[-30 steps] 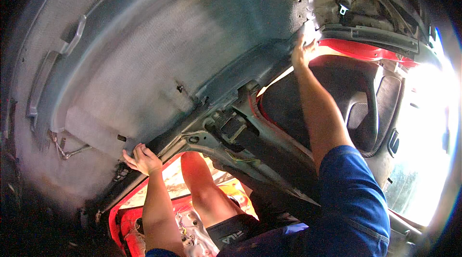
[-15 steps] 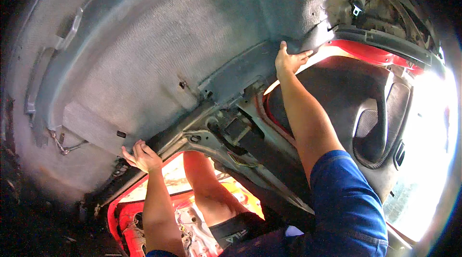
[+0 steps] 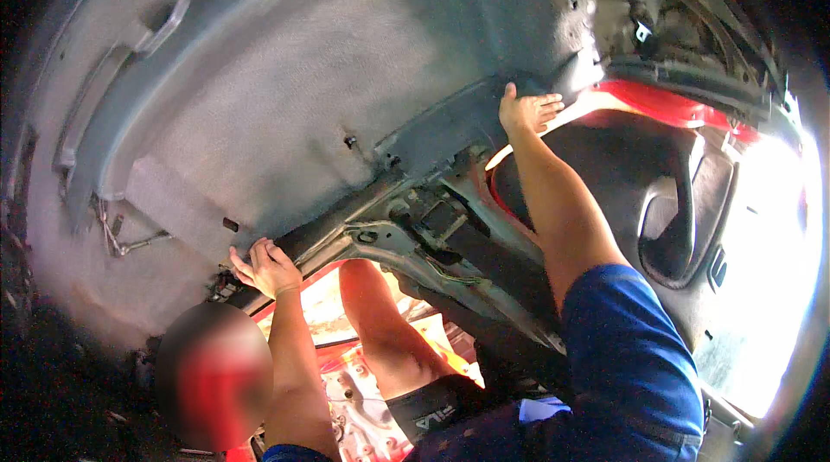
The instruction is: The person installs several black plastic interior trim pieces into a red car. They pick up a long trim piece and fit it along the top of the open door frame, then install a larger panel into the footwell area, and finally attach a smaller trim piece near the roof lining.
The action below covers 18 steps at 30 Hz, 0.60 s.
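Observation:
A large grey molded headliner (image 3: pixel 294 73) spans the upper view, with a long curved trim along its left side. My left hand (image 3: pixel 270 270) touches its lower edge with bent, spread fingers, beside a small dark slot. Higher and to the right, my right hand (image 3: pixel 526 112) rests open against the darker edge strip (image 3: pixel 445 121) near the upper corner, thumb up and fingers stretched toward the right. Below that edge runs a grey metal pillar (image 3: pixel 432 220) with brackets.
A black door panel (image 3: pixel 605 172) with red bodywork lies at right, beside bright glass. My bare leg (image 3: pixel 380 332) shows in the lower opening over a stripped inner door panel (image 3: pixel 354 401). A blurred red-and-dark patch (image 3: pixel 212 375) covers the lower left.
My right hand has moved down and left from the bright upper corner, now flatter against the strip. My left hand shifts little. The view has shifted, and a blurred patch appears at lower left.

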### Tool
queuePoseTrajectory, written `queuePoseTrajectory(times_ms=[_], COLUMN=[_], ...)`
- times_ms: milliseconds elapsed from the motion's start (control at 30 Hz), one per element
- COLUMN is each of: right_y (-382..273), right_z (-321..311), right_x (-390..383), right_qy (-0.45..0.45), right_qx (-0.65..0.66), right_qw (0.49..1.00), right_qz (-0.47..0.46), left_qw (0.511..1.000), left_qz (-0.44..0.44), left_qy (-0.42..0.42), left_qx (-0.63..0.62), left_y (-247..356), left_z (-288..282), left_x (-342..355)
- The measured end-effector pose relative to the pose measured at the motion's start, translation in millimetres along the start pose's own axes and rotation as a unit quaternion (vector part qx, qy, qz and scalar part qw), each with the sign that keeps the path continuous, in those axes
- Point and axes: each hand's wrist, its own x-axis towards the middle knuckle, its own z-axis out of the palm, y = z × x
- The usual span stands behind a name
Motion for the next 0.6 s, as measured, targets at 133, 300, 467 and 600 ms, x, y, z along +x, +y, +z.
queuePoseTrajectory(times_ms=[133,300,467,600], right_y=[-14,-47,-46,-48], right_z=[-41,-46,-36,-60], right_x=[-47,-110,-118,-154], right_qy=[-0.074,-0.285,-0.335,-0.344], right_qx=[0.078,0.053,-0.034,-0.118], right_qw=[0.857,0.677,0.634,0.534], right_qz=[-0.504,-0.676,-0.696,-0.764], left_qw=[1.0,0.998,0.955,0.97], left_qz=[0.02,0.052,0.217,0.156], left_qy=[0.022,0.009,-0.116,-0.106], left_qx=[0.0,-0.025,-0.168,-0.153], left_y=[-5,-7,1,6], left_z=[-2,0,1,-1], left_x=[-2,-6,1,3])
